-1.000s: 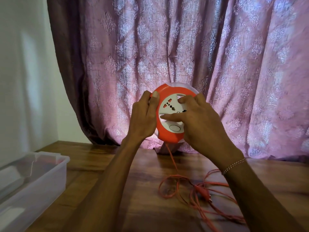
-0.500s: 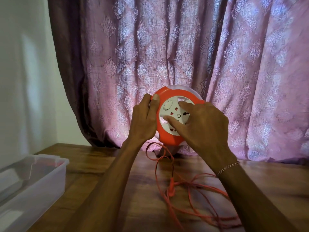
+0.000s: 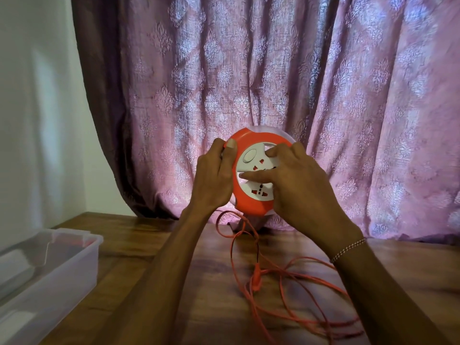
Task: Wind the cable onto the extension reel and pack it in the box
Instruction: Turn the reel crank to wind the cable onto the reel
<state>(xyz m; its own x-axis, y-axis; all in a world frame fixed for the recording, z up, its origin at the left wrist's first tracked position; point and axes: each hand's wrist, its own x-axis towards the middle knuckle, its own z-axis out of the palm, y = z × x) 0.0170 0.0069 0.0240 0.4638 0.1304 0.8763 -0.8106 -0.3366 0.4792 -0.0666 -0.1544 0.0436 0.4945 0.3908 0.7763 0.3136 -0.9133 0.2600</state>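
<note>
I hold an orange extension reel (image 3: 251, 204) upright above the wooden table, its white socket face (image 3: 251, 155) turned toward me. My left hand (image 3: 214, 175) grips the reel's left rim, thumb on the front edge. My right hand (image 3: 298, 180) lies across the white face, fingers curled into its recesses. An orange cable (image 3: 281, 290) hangs from the reel's underside and lies in loose loops on the table, with the orange plug (image 3: 256, 280) among them. A clear plastic box (image 3: 49, 270) stands open at the left edge of the table.
A pink patterned curtain (image 3: 273, 83) hangs right behind the reel, down to the wooden table (image 3: 149, 235). A white wall closes the left side. Some white and red contents show blurred inside the box.
The white socket face has rotated under my right hand. The cable loops have shifted on the table and the plug has been pulled closer to the reel.
</note>
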